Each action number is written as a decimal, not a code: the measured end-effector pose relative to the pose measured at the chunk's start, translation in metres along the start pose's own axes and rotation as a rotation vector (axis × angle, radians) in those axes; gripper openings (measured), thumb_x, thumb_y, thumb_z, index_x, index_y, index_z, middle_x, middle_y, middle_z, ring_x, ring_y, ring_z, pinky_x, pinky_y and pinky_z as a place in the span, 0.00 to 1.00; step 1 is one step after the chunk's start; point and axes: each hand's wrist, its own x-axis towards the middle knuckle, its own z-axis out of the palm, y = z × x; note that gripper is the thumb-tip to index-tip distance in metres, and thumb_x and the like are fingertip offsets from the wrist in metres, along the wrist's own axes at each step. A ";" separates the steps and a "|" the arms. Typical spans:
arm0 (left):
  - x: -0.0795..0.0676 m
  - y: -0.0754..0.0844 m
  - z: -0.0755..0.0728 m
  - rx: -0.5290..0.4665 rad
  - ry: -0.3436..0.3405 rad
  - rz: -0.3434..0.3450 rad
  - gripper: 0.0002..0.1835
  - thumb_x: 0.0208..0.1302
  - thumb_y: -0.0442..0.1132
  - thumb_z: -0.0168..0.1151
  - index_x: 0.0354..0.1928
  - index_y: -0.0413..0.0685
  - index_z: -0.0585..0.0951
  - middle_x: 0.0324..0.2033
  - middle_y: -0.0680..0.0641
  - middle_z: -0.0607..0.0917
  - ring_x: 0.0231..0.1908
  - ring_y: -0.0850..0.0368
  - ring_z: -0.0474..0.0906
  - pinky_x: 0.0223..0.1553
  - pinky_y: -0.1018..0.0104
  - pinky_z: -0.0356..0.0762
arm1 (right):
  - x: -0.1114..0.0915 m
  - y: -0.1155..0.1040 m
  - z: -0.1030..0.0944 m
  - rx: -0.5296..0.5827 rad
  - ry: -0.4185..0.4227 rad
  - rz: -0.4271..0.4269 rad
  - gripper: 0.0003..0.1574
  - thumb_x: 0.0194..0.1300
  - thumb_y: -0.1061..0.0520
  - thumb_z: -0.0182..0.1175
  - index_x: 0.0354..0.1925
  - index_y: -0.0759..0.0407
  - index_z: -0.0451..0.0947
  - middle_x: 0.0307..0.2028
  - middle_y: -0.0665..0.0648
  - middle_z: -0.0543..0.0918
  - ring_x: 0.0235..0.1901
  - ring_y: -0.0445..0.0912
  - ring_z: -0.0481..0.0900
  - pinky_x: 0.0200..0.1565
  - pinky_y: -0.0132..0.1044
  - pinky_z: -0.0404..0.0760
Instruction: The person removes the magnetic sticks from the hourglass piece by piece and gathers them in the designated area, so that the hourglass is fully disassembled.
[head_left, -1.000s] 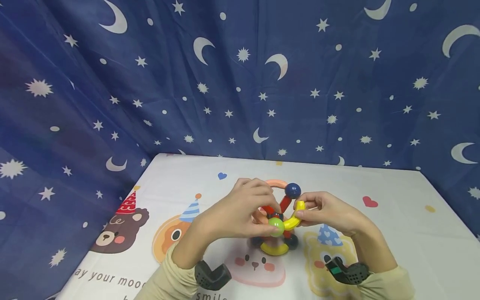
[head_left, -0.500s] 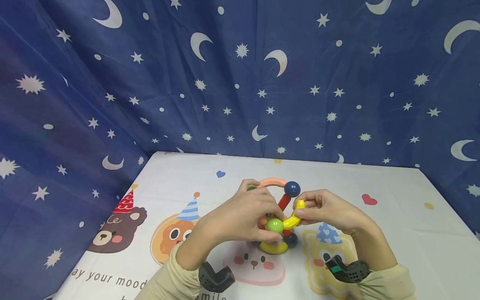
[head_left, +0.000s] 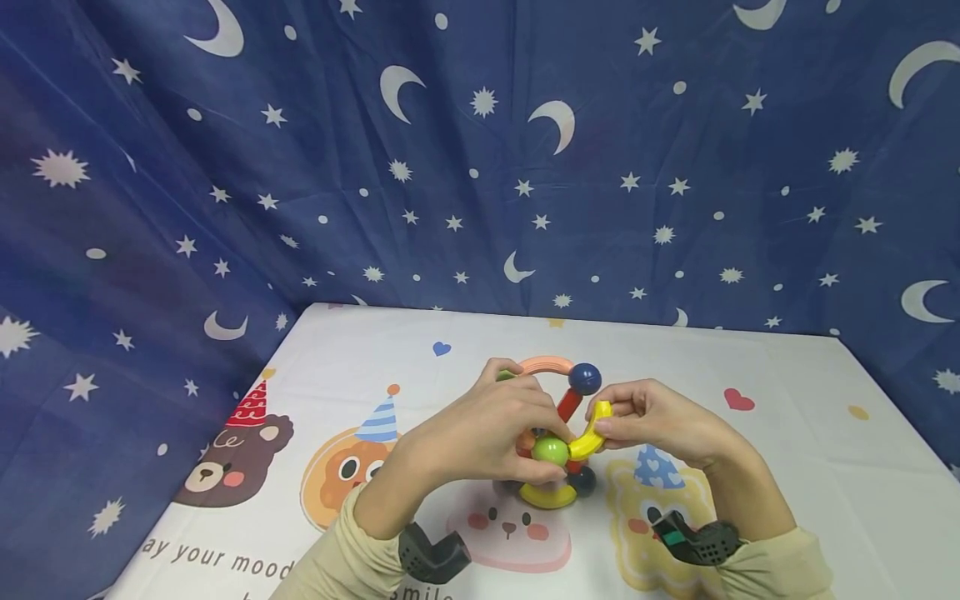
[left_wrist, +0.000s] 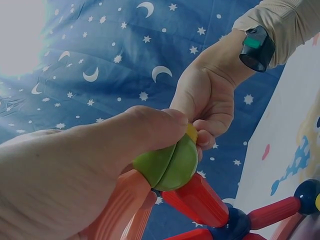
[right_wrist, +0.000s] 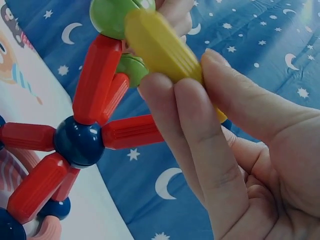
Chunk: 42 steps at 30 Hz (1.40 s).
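A toy of coloured rods and balls stands on the table. My left hand (head_left: 483,433) pinches its front green ball (head_left: 551,451) between thumb and fingers; the left wrist view shows the thumb (left_wrist: 150,127) lying over this ball. On the right, my right hand (head_left: 660,421) holds a yellow curved rod (head_left: 592,437) between thumb and fingertips. The rod's lower end meets the green ball, its other end pointing up. In the right wrist view, red rods (right_wrist: 97,75) radiate from a dark blue ball (right_wrist: 78,141). My left hand hides part of the toy.
At the toy's top are an orange curved rod (head_left: 546,364) and a blue ball (head_left: 585,378). Another yellow curved piece (head_left: 548,497) lies at its base. The white cloth (head_left: 787,433) has printed animals; a blue star-patterned curtain (head_left: 480,167) rises behind and to the left.
My left thumb and fingers have shifted their hold around the green ball, which sits slightly further left. The right hand keeps the yellow rod in nearly the same place. The head view shifted a little.
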 end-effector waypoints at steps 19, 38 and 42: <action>0.000 0.000 0.000 -0.026 -0.018 -0.008 0.12 0.53 0.56 0.68 0.41 0.78 0.83 0.24 0.71 0.73 0.33 0.74 0.64 0.54 0.58 0.57 | -0.012 0.019 -0.028 -0.154 0.149 0.095 0.21 0.64 0.55 0.61 0.49 0.69 0.78 0.46 0.61 0.84 0.42 0.44 0.84 0.46 0.37 0.82; 0.000 0.001 0.001 -0.030 -0.024 -0.015 0.13 0.53 0.57 0.68 0.42 0.72 0.84 0.28 0.71 0.77 0.36 0.74 0.66 0.57 0.58 0.57 | 0.001 0.103 -0.060 -0.295 0.641 0.287 0.37 0.61 0.46 0.64 0.62 0.61 0.66 0.46 0.65 0.82 0.38 0.44 0.83 0.42 0.31 0.82; -0.001 0.001 0.001 -0.028 -0.028 -0.015 0.13 0.53 0.57 0.68 0.42 0.72 0.84 0.29 0.71 0.78 0.36 0.74 0.66 0.57 0.58 0.57 | 0.003 0.115 -0.061 -0.361 0.664 0.290 0.37 0.62 0.45 0.63 0.64 0.59 0.69 0.48 0.65 0.81 0.38 0.44 0.80 0.37 0.30 0.79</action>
